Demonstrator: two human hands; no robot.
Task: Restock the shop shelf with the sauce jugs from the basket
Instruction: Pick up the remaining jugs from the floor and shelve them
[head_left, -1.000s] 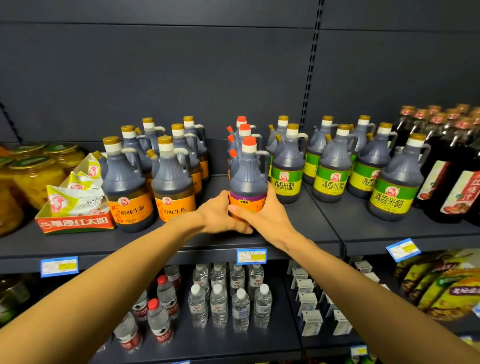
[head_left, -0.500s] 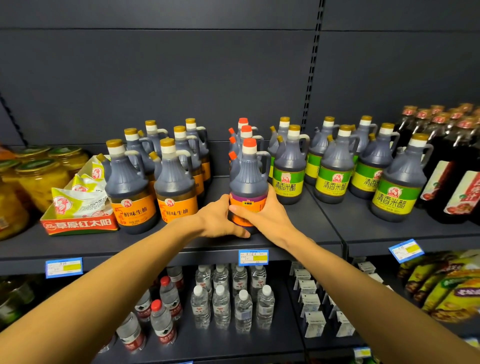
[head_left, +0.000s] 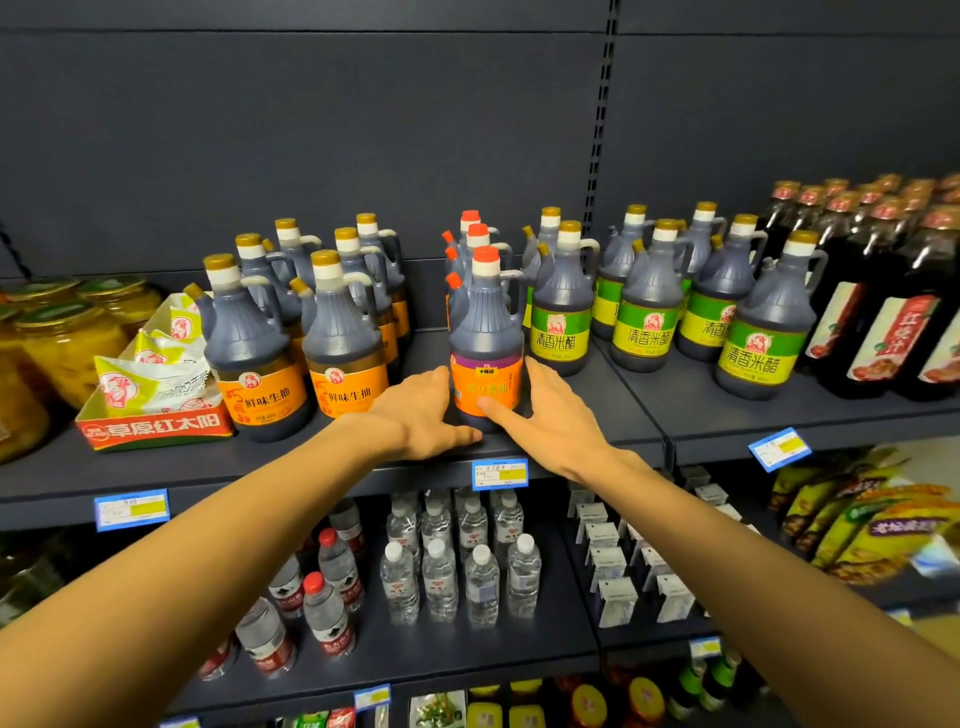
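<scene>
Standing upright at front edge of dark grey metal shelf (head_left: 332, 467): red-capped dark sauce jug with orange label (head_left: 485, 338), left hand (head_left: 423, 415) and right hand (head_left: 550, 415) flanking its base, fingers straight, grip released, touching only.

Shelf (head_left: 571, 410): painted metal by the look, dark grey, matt, smooth; back panel (head_left: 311, 130) same matt finish. Red-capped sauce jug (head_left: 485, 332): dark, smooth, semi-glossy plastic with soft highlights on the shoulder, glossy orange paper-like label, plain plastic cap; green-labelled jugs (head_left: 563, 312) look alike in body and sheen. Water bottles (head_left: 441, 577) on the lower shelf: clear, shiny plastic; jars (head_left: 67, 343) at left: transparent, glossy, probably glass; price tag (head_left: 500, 474): paper in a clear holder.
</scene>
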